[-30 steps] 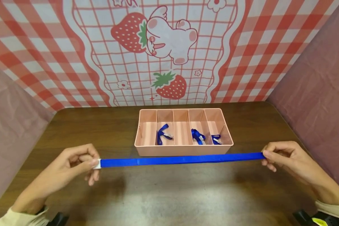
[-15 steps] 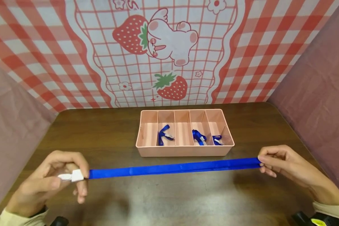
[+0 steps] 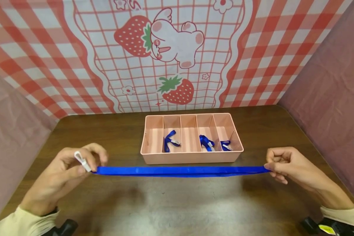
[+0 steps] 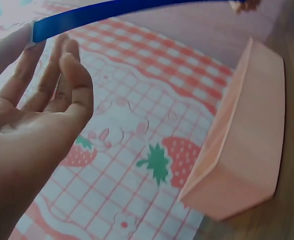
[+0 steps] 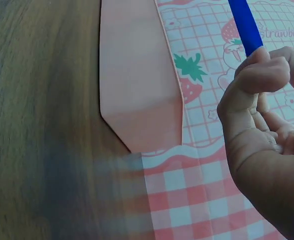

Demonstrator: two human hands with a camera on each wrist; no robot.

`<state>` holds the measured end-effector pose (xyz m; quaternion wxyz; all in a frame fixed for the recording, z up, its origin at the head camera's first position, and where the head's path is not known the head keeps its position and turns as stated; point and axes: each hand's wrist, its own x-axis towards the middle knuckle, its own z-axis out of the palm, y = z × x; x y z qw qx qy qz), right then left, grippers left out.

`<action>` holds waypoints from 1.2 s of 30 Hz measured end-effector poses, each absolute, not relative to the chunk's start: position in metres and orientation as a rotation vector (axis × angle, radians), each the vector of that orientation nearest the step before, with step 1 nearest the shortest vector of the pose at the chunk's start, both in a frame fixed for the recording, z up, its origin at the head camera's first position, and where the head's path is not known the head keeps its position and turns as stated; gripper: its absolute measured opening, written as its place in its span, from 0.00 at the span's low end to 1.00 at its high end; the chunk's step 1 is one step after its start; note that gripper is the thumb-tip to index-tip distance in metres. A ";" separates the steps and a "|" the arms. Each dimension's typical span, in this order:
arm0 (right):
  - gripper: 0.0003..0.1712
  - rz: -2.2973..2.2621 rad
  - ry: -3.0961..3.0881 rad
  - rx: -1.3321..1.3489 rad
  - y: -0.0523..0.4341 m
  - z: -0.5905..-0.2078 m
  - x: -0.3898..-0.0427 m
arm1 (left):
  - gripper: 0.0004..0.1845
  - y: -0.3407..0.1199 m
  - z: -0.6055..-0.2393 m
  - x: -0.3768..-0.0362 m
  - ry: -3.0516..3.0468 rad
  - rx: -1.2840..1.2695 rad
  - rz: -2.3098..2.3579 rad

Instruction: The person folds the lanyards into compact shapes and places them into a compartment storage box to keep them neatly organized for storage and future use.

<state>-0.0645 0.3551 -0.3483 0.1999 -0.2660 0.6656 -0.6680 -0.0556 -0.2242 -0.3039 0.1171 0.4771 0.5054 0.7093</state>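
Observation:
A blue lanyard (image 3: 180, 170) is stretched sideways above the table, in front of the pink box. My left hand (image 3: 68, 173) pinches its left end, where a white plastic clip (image 3: 82, 161) sticks up between thumb and fingers. At the other end, my right hand (image 3: 292, 168) pinches the strap's fold between thumb and forefinger. The strap lies doubled, its two layers almost overlapping. In the left wrist view the lanyard (image 4: 112, 10) runs off to the right from the fingertips. The right wrist view shows the blue strap (image 5: 246, 25) rising from the curled fingers.
A pink divided box (image 3: 191, 158) stands on the brown wooden table (image 3: 112, 134). Blue lanyards with white clips lie in its second (image 3: 170, 141), fourth (image 3: 206, 142) and rightmost (image 3: 226, 145) compartments from the left. A strawberry-print cloth (image 3: 177, 42) hangs behind.
My left hand first drew back toward the body and lowered, then rose again, and the white clip turned from flat to pointing up. The right hand shifted slightly left, still holding the strap.

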 end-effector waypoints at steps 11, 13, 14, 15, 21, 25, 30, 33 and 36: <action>0.22 -1.963 1.861 -0.752 0.354 -0.352 -0.070 | 0.15 -0.210 -0.291 -0.054 1.570 1.393 2.045; 0.21 -1.976 1.867 -0.758 0.351 -0.351 -0.068 | 0.16 -0.213 -0.295 -0.055 1.780 1.286 1.971; 0.21 -1.965 1.901 -0.743 0.349 -0.349 -0.067 | 0.17 -0.215 -0.297 -0.055 1.871 1.235 1.924; 0.20 -1.951 1.942 -0.727 0.346 -0.347 -0.066 | 0.18 -0.216 -0.300 -0.056 1.952 1.194 1.874; 0.19 -1.820 2.178 -0.674 0.334 -0.336 -0.055 | 0.16 -0.215 -0.307 -0.059 2.147 1.108 1.674; 0.18 -1.754 2.276 -0.734 0.330 -0.327 -0.048 | 0.16 -0.214 -0.306 -0.057 2.168 1.104 1.614; 0.19 -1.673 2.357 -0.793 0.319 -0.312 -0.039 | 0.17 -0.209 -0.302 -0.054 2.135 1.175 1.587; 0.19 -1.657 2.366 -0.840 0.309 -0.303 -0.034 | 0.17 -0.204 -0.298 -0.051 2.178 1.221 1.538; 0.19 -1.628 2.374 -0.866 0.299 -0.296 -0.029 | 0.18 -0.197 -0.294 -0.047 2.196 1.272 1.501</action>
